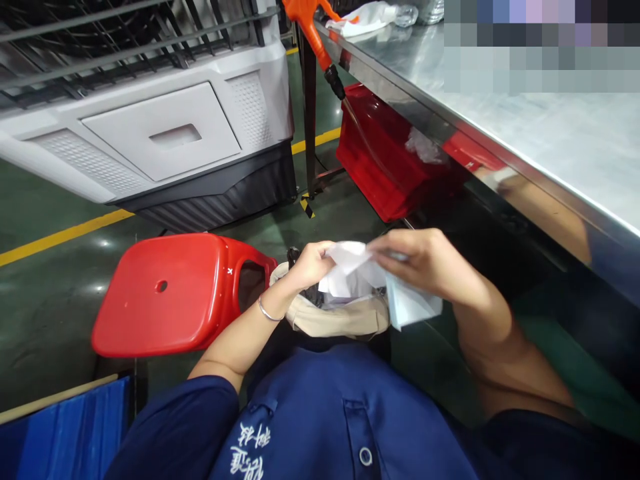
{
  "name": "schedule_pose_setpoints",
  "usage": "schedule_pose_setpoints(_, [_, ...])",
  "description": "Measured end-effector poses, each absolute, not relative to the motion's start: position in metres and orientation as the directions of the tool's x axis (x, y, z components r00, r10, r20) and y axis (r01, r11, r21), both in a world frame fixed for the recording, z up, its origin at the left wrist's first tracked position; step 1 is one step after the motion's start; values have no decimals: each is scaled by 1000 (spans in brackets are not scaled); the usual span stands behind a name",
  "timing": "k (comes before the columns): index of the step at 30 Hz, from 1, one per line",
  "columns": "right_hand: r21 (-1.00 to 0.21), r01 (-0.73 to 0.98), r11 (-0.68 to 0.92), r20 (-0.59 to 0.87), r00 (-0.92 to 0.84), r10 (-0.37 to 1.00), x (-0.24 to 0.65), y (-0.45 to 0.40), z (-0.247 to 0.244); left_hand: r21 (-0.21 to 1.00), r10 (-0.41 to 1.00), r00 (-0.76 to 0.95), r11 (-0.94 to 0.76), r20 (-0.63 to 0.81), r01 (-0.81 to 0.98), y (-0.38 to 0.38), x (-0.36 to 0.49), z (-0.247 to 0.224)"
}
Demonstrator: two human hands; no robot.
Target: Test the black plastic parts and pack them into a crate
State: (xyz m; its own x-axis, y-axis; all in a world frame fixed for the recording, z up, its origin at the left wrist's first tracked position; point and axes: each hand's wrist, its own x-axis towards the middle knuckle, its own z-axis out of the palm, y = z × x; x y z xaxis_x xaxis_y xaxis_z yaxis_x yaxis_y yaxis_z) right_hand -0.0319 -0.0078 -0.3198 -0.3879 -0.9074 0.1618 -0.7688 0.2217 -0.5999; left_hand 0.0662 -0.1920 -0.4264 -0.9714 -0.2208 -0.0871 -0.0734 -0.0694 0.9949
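Note:
Between my two hands a thin white sheet, which looks like tissue paper (353, 263), is stretched over an open beige bag (340, 319). My left hand (311, 265) pinches its left edge, and a silver bangle is on that wrist. The right edge is between the fingers of my right hand (417, 260), which is slightly blurred. Below this hand hangs a pale blue, flat, folded piece (414, 305); whether it is a packet or a mask I cannot tell. The bag rests close against my body, its dark contents mostly hidden by the sheet.
A red plastic stool (160, 293) stands left of the bag. Ahead is a grey and white air cooler (170, 133). A steel table (525, 133) runs along the right, with an orange spray nozzle (313, 40) at its corner and a red crate (380, 160) beneath.

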Motion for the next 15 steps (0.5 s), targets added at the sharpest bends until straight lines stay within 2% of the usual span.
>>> schedule_pose_setpoints(2, [-698,-715,35,76,-122,-990,-25,-3,-317,995,-295,-953,-91,-70,-45,-201,67,-424])
schedule_pose_setpoints(3, [-736,-677,-12,56,-43,-998,-23,-2,-317,996,-304,-951,-82,-51,-27,-204,68,-421])
schedule_pose_setpoints(4, [-752,-659,-16,56,-40,-998,-22,-2,-318,998,-292,-956,-54,-24,-8,-207,69,-416])
schedule_pose_setpoints(8, [-661,-705,258,95,-420,-903,-25,-11,-336,989,-99,-992,130,79,65,-207,78,-397])
schedule_pose_setpoints(10, [-643,-678,357,-27,-445,-895,-29,-18,-350,991,-71,-995,118,75,66,-205,82,-390])
schedule_pose_setpoints(12, [-709,-597,376,-133,-409,-903,-30,-22,-362,998,-58,-997,-33,53,55,-206,85,-386])
schedule_pose_setpoints(15, [-843,-411,345,-78,-543,-836,-27,-27,-376,945,26,-997,-319,78,66,-205,88,-387])
